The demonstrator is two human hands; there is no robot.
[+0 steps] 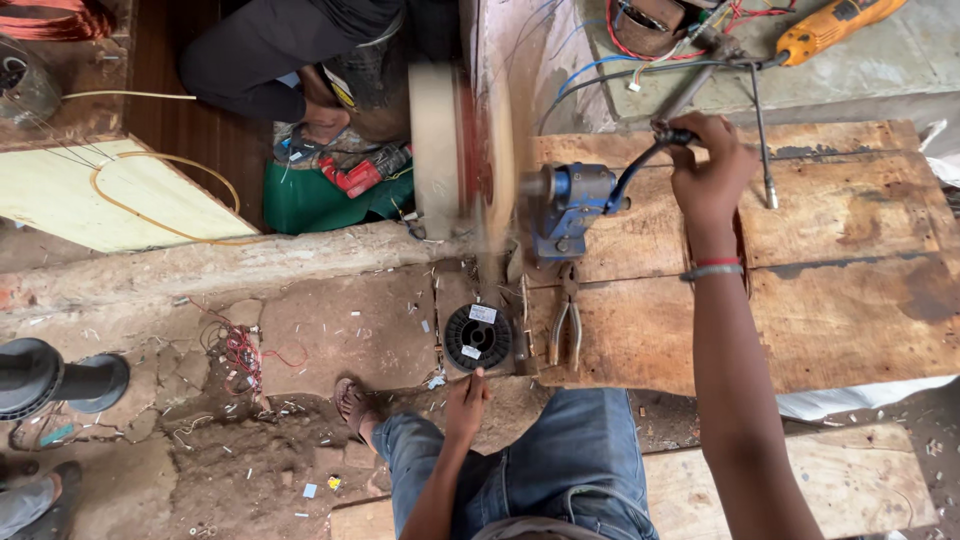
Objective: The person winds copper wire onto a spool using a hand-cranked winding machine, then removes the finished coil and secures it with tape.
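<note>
A worn wooden bench point(850, 290) is seen, stained dark in patches. A blue hand-cranked winder point(568, 208) is mounted at its left end, and a pair of pliers point(566, 322) is laid just below it. On the dirt floor point(250, 440) beside the bench, a black wire spool point(478, 338) and scattered wire scraps point(240, 350) are found.

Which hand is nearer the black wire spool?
Left. The left hand hovers just below the black wire spool; the right hand grips the winder's crank handle, up and right of the spool.

Spinning wheel point(462, 150) blurred; drill point(838, 24) cut off.
</note>
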